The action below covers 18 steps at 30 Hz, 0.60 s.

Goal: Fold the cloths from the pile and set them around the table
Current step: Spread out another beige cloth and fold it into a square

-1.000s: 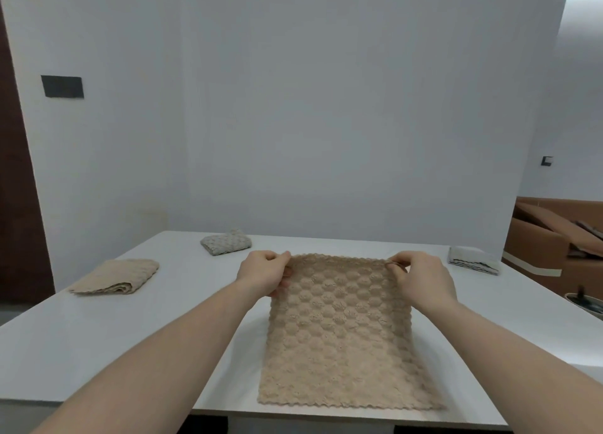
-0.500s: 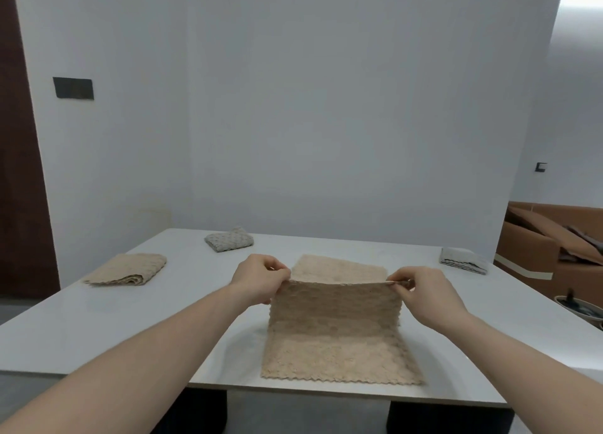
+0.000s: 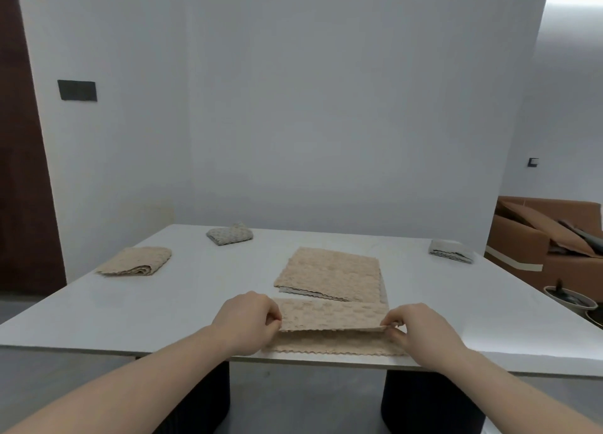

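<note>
Head view looks down on a white surface (image 3: 137,306) where a beige cloth (image 3: 329,317) lies at the near edge, its far half lifted and drawn toward the person. Left hand (image 3: 246,321) pinches the raised edge at one corner, right hand (image 3: 421,327) pinches the other, fingers (image 3: 390,319) curled on the fabric (thumbs underneath, mostly hidden). Just beyond this cloth sits a flat pile of cloths (image 3: 329,275), beige on top. Far left of the pile rests a folded beige cloth (image 3: 137,260); behind it, a folded grey cloth (image 3: 230,234). Far right of the pile, another folded pale cloth (image 3: 452,255) lies near the surface's corner.
</note>
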Available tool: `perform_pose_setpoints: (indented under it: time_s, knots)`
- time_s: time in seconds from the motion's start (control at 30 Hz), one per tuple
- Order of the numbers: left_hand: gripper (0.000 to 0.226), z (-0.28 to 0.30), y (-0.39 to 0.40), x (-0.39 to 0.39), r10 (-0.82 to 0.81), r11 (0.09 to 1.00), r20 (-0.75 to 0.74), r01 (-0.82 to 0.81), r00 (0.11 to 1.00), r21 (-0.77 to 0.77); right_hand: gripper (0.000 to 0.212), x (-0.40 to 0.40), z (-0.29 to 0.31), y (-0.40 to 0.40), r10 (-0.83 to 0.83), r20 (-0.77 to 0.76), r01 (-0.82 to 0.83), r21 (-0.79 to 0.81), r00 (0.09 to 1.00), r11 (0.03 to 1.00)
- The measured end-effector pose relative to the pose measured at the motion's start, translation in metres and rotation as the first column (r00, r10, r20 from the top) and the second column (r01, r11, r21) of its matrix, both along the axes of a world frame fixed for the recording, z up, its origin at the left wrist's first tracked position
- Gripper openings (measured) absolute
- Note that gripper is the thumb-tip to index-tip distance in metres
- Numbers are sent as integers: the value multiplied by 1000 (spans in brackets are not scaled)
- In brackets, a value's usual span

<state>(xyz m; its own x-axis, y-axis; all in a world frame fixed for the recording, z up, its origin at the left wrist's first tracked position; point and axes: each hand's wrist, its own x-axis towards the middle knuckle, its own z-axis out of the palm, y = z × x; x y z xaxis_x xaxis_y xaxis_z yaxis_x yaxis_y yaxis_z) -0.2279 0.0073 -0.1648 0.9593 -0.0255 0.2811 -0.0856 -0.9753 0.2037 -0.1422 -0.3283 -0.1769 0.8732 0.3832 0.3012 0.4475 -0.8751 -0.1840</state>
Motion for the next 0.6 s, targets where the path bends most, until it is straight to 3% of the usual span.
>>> perform_pose_setpoints:
  time_s: [0.33, 0.6]
  knots:
    - [25, -15, -7, -2, -10, 996, -43, 14, 999, 89, 20, -10, -19, -5, 14, -27, -15, -23, 1000, 1000]
    - [16, -4, -10, 8, 18, 1000, -89, -19, 996, -12, 37, -8, -19, -6, 29, 12, -30, 57, 1000, 998]
